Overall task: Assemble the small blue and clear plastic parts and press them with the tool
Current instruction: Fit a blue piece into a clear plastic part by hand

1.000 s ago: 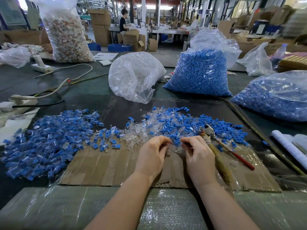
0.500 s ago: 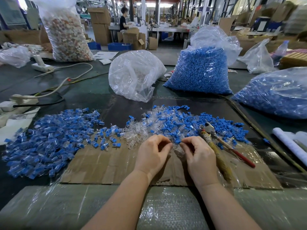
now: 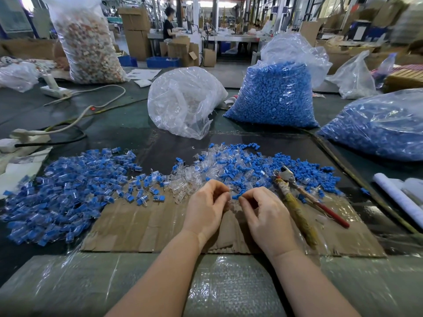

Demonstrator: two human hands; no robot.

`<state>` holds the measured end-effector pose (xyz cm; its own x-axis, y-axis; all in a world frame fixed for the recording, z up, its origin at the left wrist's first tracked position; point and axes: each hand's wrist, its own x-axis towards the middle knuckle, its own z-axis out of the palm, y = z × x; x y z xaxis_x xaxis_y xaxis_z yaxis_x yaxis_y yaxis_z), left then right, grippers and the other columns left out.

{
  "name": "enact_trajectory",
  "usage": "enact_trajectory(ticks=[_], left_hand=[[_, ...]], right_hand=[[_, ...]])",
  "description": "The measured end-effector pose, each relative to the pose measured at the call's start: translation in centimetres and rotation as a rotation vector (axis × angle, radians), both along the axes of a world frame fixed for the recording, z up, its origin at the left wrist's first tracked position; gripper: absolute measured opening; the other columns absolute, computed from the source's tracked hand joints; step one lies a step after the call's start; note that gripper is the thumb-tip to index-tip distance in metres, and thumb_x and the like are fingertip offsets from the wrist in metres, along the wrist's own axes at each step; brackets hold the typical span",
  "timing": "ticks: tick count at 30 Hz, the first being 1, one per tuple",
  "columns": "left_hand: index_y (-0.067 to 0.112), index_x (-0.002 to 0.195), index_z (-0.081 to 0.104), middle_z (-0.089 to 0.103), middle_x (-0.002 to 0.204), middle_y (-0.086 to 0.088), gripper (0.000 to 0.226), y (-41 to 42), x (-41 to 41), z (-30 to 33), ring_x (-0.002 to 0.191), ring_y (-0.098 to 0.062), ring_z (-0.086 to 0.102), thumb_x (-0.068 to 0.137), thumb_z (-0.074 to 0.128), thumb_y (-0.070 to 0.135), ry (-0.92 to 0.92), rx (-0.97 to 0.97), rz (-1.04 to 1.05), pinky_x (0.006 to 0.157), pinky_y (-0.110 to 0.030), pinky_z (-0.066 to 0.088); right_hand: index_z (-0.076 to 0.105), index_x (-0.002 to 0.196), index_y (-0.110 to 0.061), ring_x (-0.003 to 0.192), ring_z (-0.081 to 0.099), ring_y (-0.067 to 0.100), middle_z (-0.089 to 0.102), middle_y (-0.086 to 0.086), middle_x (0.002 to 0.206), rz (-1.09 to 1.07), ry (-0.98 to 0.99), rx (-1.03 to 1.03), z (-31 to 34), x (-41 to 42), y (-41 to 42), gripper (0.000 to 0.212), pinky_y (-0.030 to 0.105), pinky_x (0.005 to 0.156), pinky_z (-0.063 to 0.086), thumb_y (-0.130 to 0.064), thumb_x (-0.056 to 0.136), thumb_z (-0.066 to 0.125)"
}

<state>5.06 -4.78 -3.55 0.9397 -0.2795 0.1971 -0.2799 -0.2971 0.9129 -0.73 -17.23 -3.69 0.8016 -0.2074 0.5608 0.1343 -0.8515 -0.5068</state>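
My left hand (image 3: 207, 208) and my right hand (image 3: 266, 216) meet over the cardboard sheet (image 3: 142, 225). The right fingertips pinch a small blue part (image 3: 235, 197). The left fingers curl round a clear part (image 3: 230, 191), mostly hidden. Just beyond lies a mixed pile of loose clear and blue parts (image 3: 229, 168). A big heap of joined blue-and-clear pieces (image 3: 64, 191) spreads at the left. The pliers-like tool (image 3: 295, 197), with wrapped and red handles, lies to the right of my right hand.
Behind the piles stand a bag of clear parts (image 3: 185, 101) and a bag of blue parts (image 3: 274, 94); another blue bag (image 3: 377, 126) lies at the right. Power strips and cables (image 3: 68, 120) cross the left of the table. A white roll (image 3: 398, 197) lies far right.
Both hands have drawn slightly back from the pile and together; a blue part now shows at the right fingertips next to the left hand's clear part.
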Motion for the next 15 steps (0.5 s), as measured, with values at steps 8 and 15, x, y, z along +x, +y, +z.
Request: enact_trajectory(ticks=[8, 15], left_hand=[[0.026, 0.08, 0.058, 0.066, 0.076, 0.003, 0.02, -0.05, -0.13, 0.12, 0.07, -0.005, 0.064, 0.087, 0.061, 0.007, 0.047, -0.045, -0.063, 0.068, -0.019, 0.053], [0.019, 0.081, 0.06, 0.066, 0.078, -0.005, 0.018, -0.02, -0.13, 0.33, 0.074, -0.018, 0.066, 0.087, 0.06, 0.002, 0.122, -0.127, -0.07, 0.071, -0.027, 0.056]], right_hand=[[0.055, 0.069, -0.014, 0.063, 0.054, 0.021, 0.055, -0.001, 0.067, -0.031, -0.022, -0.115, -0.13, 0.03, 0.16, 0.019, 0.03, 0.059, 0.042, -0.013, 0.079, 0.072], [0.062, 0.071, -0.012, 0.063, 0.056, 0.019, 0.058, -0.002, 0.067, -0.007, -0.057, -0.102, -0.32, 0.1, 0.05, 0.015, 0.028, 0.061, 0.044, -0.013, 0.078, 0.074]])
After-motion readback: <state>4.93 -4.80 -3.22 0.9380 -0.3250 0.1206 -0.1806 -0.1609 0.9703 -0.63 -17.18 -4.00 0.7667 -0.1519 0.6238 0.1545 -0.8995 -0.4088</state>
